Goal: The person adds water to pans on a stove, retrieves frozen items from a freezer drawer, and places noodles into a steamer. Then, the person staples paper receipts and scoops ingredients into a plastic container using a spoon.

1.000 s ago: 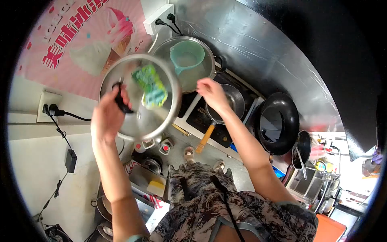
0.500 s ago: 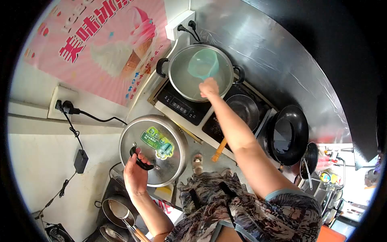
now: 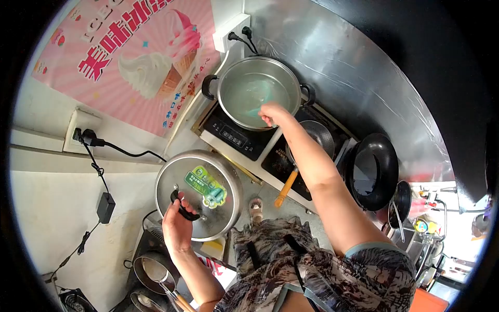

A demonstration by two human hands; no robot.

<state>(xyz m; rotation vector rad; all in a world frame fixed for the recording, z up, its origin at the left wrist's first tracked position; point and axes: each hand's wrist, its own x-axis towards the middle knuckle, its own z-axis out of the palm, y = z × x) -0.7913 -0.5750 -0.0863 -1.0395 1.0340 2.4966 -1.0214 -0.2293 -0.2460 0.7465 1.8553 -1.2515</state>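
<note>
My left hand point(image 3: 178, 221) is closed round the black handle of a round glass lid point(image 3: 179, 171) with a green label point(image 3: 206, 186), held below and to the left of the cooker. A large steel pot point(image 3: 234, 107) with two black handles stands on the induction cooker point(image 3: 232, 136), with clear liquid inside. Over the pot's near right rim, my right hand point(image 3: 273, 114) grips the handle of a pale green ladle point(image 3: 254, 112), whose bowl is down in the liquid and hard to make out.
A small pan point(image 3: 318, 136) with a wooden handle sits right of the pot. Further right are a black wok point(image 3: 372, 171) and another pan point(image 3: 399, 204). Pots with strainers point(image 3: 154, 271) stand lower left. Plugs and cords point(image 3: 125, 152) run along the left wall.
The lid has moved down, away from the pot. My right hand has reached the pot and closed on the ladle, which has gone from floating at the surface to dipping into the liquid.
</note>
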